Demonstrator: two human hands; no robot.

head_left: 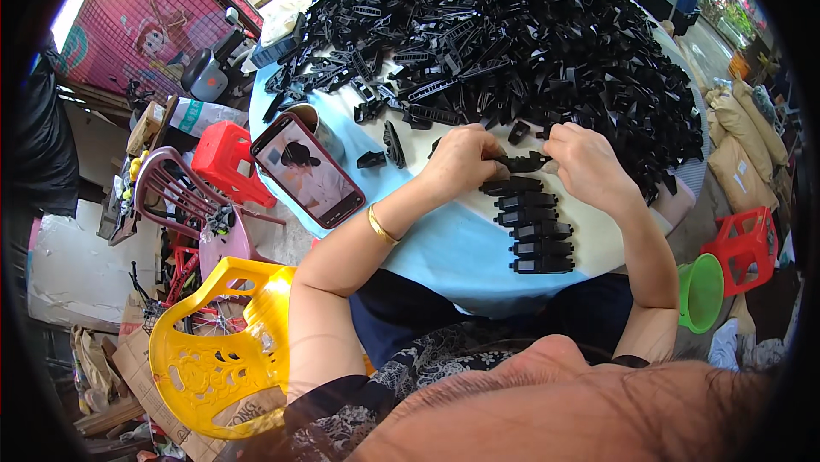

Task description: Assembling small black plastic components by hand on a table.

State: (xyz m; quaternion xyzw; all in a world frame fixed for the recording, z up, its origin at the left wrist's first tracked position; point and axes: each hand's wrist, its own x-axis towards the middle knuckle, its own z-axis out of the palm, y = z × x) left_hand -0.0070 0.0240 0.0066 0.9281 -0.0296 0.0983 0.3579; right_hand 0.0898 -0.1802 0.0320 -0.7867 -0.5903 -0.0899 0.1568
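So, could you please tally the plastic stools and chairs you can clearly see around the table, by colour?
Red: 2, the left stool and the right stool
Yellow: 1, the armchair
Mauve-pink: 1, the slatted chair
Total: 4

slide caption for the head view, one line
Left hand and right hand hold a black part between a row of black pieces and a large heap.

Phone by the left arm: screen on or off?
On. The phone shows a bright, coloured picture of a person across most of its screen, with a dark strip below.
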